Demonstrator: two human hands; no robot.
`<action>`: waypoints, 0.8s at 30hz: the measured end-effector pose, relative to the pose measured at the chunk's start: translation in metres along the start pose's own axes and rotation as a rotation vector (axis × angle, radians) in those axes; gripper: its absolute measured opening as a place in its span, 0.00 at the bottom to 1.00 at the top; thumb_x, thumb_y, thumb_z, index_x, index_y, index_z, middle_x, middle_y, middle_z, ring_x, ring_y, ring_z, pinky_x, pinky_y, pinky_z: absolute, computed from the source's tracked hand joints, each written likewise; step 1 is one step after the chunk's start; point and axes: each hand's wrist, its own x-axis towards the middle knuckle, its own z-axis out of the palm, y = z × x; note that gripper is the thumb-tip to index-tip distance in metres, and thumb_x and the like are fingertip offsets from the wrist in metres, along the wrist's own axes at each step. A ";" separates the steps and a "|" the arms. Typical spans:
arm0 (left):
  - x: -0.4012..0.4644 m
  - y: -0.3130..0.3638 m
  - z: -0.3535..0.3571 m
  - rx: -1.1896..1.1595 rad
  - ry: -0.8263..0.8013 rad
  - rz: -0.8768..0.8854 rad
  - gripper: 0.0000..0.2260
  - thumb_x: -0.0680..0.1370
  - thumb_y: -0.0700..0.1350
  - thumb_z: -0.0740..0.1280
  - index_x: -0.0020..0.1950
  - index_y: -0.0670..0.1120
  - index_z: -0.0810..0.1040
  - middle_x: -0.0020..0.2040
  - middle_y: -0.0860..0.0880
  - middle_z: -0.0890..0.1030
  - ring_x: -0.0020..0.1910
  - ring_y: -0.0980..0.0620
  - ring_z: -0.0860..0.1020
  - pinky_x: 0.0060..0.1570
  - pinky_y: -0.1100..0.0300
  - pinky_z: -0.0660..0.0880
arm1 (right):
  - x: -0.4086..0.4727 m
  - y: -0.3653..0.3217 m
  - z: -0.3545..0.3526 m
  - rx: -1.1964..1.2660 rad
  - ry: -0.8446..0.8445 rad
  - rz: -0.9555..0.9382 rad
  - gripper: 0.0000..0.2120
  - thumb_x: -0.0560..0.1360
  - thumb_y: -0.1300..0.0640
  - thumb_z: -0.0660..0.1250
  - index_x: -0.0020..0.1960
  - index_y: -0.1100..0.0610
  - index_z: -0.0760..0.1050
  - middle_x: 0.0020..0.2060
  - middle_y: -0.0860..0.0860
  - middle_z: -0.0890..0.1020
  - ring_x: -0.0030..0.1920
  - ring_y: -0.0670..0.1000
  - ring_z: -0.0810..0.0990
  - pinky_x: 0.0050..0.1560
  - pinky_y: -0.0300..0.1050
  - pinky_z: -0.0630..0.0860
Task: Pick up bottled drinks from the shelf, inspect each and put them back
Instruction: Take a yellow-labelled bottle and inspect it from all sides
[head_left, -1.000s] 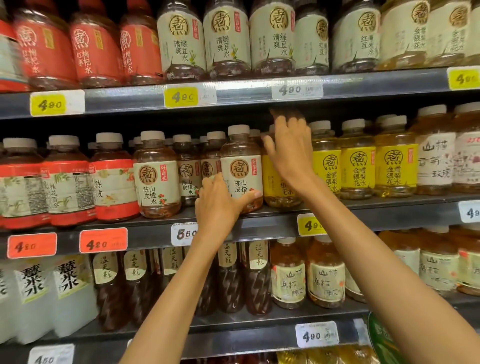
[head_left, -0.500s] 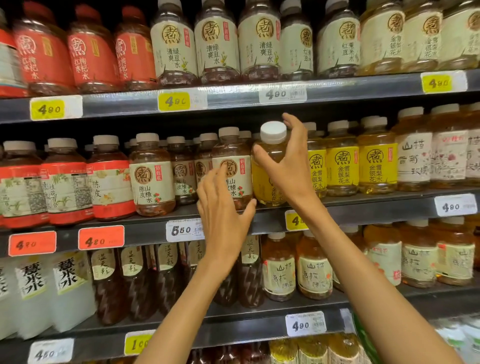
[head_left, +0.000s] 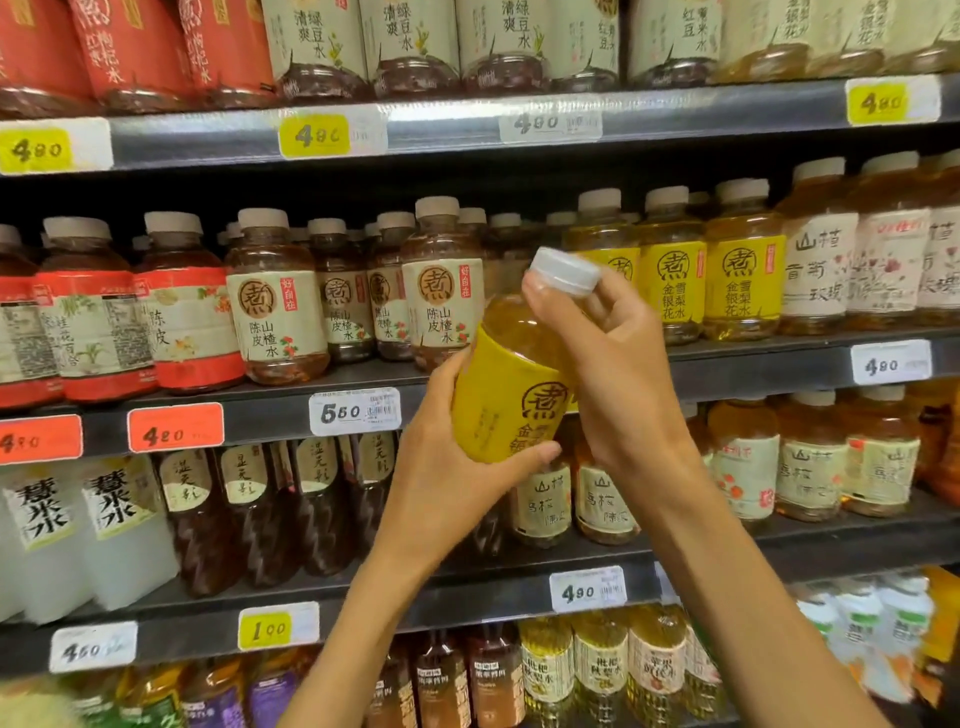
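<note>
A yellow-labelled bottle (head_left: 511, 384) of pale golden drink with a white cap is off the shelf, tilted with its cap to the upper right. My left hand (head_left: 447, 467) cups its lower part, thumb across the label. My right hand (head_left: 613, 364) grips its neck and shoulder just under the cap. The bottle hangs in front of the middle shelf (head_left: 753, 364), before a gap left of the matching yellow bottles (head_left: 672, 280).
Brown tea bottles with beige labels (head_left: 275, 312) stand left of the gap, red-labelled ones (head_left: 182, 327) farther left. Shelves above and below are packed with bottles. Price tags such as 5.50 (head_left: 353, 413) line the shelf edges.
My right hand has pulled the yellow bottle off the middle shelf and tilted it toward me. My left hand, open beside it before, now holds its lower part. The camera has moved closer.
</note>
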 end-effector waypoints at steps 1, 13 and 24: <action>-0.010 0.001 0.000 -0.021 -0.018 -0.035 0.41 0.58 0.62 0.76 0.68 0.58 0.66 0.58 0.60 0.77 0.55 0.65 0.77 0.52 0.67 0.75 | -0.006 0.003 -0.004 0.007 -0.030 0.058 0.15 0.73 0.55 0.71 0.59 0.56 0.76 0.51 0.53 0.84 0.52 0.52 0.83 0.51 0.45 0.81; -0.130 -0.018 0.029 -0.615 -0.391 -0.544 0.22 0.69 0.64 0.71 0.60 0.56 0.79 0.56 0.49 0.84 0.53 0.48 0.83 0.47 0.59 0.80 | -0.087 0.079 -0.056 0.321 -0.138 0.548 0.20 0.72 0.45 0.66 0.55 0.59 0.81 0.53 0.60 0.83 0.54 0.58 0.82 0.56 0.53 0.78; -0.197 -0.026 0.073 -0.826 -0.145 -0.863 0.23 0.74 0.68 0.53 0.59 0.61 0.80 0.58 0.53 0.83 0.58 0.53 0.81 0.52 0.54 0.80 | -0.159 0.111 -0.090 0.233 -0.114 0.729 0.18 0.71 0.45 0.67 0.46 0.59 0.85 0.44 0.57 0.86 0.43 0.52 0.85 0.42 0.45 0.81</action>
